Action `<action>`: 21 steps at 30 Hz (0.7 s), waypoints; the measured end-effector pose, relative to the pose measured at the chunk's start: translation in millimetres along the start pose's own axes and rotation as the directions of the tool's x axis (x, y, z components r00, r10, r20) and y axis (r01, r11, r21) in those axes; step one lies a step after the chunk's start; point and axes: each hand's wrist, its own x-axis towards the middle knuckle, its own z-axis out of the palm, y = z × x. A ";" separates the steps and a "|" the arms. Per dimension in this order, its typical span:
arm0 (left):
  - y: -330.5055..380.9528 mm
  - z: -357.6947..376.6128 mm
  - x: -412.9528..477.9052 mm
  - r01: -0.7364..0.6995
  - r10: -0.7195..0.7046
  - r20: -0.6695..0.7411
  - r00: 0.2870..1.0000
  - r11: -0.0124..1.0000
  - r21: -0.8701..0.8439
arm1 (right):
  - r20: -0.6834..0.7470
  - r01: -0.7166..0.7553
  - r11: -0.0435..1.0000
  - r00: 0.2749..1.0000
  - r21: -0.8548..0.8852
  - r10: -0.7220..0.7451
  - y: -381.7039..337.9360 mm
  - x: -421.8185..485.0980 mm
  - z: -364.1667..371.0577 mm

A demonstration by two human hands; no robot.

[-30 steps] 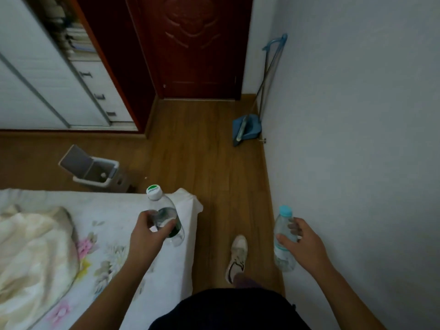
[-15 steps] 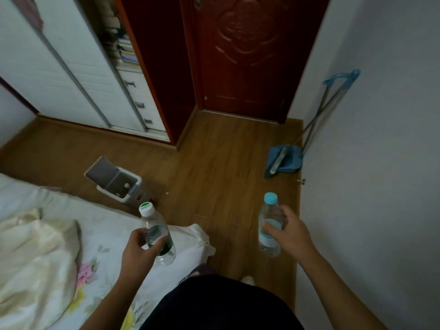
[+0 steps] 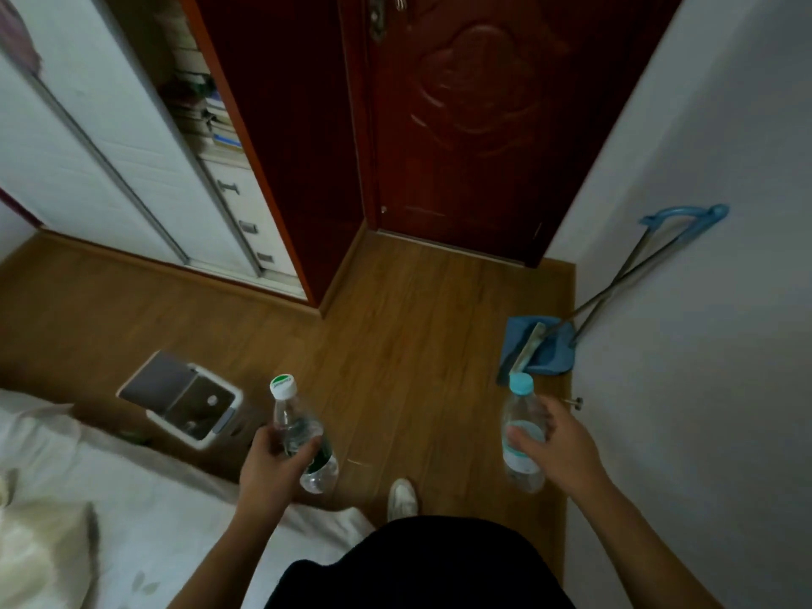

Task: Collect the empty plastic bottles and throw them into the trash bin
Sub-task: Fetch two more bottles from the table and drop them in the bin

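My left hand grips a clear plastic bottle with a white and green cap around its middle, held upright over the bed's corner. My right hand holds a second clear bottle with a light blue cap, also upright, near the right wall. The white trash bin stands on the wooden floor to the left of the left bottle, its grey lid flipped open and some rubbish visible inside.
A bed with white floral sheets fills the lower left. A blue dustpan and broom lean on the right wall. A dark red door is ahead, a white wardrobe at left. My shoe is on the floor.
I have moved forward towards the bin and the view tilted up. Both hands still carry their bottles, and the bin now lies closer to the left bottle.
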 end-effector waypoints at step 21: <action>45.1 -53.4 162.7 0.201 -0.281 -0.379 0.882 0.950 -0.237 | 0.474 0.236 0.941 0.875 -0.243 -0.097 -249.0 286.0 114.1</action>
